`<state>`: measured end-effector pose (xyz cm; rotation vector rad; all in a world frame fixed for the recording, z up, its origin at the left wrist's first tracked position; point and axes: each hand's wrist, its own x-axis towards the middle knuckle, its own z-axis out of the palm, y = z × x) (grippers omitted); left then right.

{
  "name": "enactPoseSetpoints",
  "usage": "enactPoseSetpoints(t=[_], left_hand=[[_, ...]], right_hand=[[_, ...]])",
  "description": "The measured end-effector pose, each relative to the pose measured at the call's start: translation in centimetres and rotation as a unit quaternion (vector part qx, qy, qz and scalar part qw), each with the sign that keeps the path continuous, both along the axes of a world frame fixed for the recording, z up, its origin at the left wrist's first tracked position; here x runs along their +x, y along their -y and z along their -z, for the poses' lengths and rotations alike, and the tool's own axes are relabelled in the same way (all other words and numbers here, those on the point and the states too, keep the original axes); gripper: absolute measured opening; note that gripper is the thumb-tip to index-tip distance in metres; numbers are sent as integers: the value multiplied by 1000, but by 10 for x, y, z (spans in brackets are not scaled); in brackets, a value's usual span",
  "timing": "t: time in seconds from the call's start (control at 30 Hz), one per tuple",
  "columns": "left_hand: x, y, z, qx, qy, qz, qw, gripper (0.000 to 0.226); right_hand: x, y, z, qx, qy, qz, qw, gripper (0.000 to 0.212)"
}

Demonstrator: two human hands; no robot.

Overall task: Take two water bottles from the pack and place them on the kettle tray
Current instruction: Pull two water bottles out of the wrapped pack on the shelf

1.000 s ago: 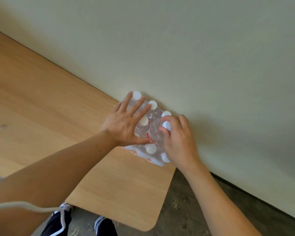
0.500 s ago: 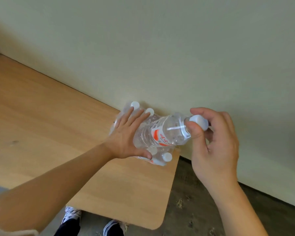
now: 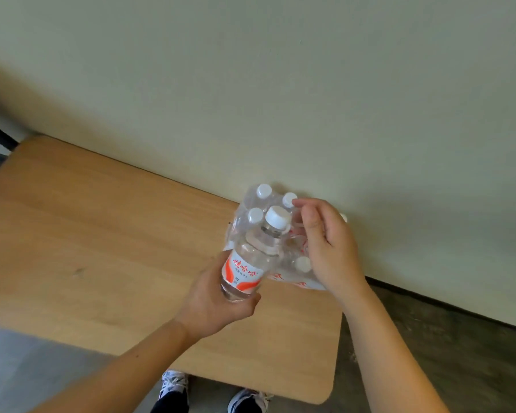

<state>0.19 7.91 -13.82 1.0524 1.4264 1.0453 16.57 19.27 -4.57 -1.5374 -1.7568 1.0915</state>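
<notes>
A clear water bottle [image 3: 248, 262] with a white cap and an orange-and-white label is held up over the table, my left hand [image 3: 218, 305] shut around its lower part. Behind it the shrink-wrapped pack [image 3: 258, 204] of white-capped bottles stands at the table's far right corner against the wall. My right hand [image 3: 328, 248] hovers over the pack's right side, fingers loosely curled and apart, holding nothing. It hides part of the pack. No kettle tray is in view.
The wooden table [image 3: 102, 248] runs along a pale wall [image 3: 280, 84]; its rounded near-right corner [image 3: 325, 394] is close to my shoes [image 3: 173, 383]. Dark floor [image 3: 429, 353] lies to the right of the table.
The bottle pulled out by my right hand has passed to my left hand and now points cap-up. My right hand has let go and moved back over the pack.
</notes>
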Motion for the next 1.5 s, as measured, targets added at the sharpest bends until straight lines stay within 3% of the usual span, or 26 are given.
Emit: enactPoseSetpoints(t=[0.2, 0.33, 0.6, 1.0, 1.13, 1.23, 1.33, 1.5], left_hand=[[-19, 34, 22, -102, 59, -75, 990, 62], [-25, 42, 34, -131, 109, -85, 982, 63], [-20, 31, 38, -128, 133, -98, 978, 48], [-17, 12, 17, -120, 154, -80, 977, 47], [-13, 11, 9, -116, 179, -90, 973, 50], [-3, 12, 3, -121, 199, -110, 966, 61], [5, 13, -3, -125, 210, -113, 963, 68], [10, 12, -11, -117, 215, -97, 965, 64]], right_hand=[[13, -34, 77, -75, 197, -54, 976, 33], [10, -37, 105, -114, 249, -82, 958, 32], [11, -39, 113, -114, 202, -79, 970, 22], [24, -32, 97, -43, 164, -80, 982, 20], [30, -34, 65, -6, 148, -82, 986, 32], [35, -31, 36, 14, 147, -68, 987, 23], [42, -23, 0, 60, 74, -58, 994, 22], [59, -11, -50, 72, 34, -72, 994, 32]])
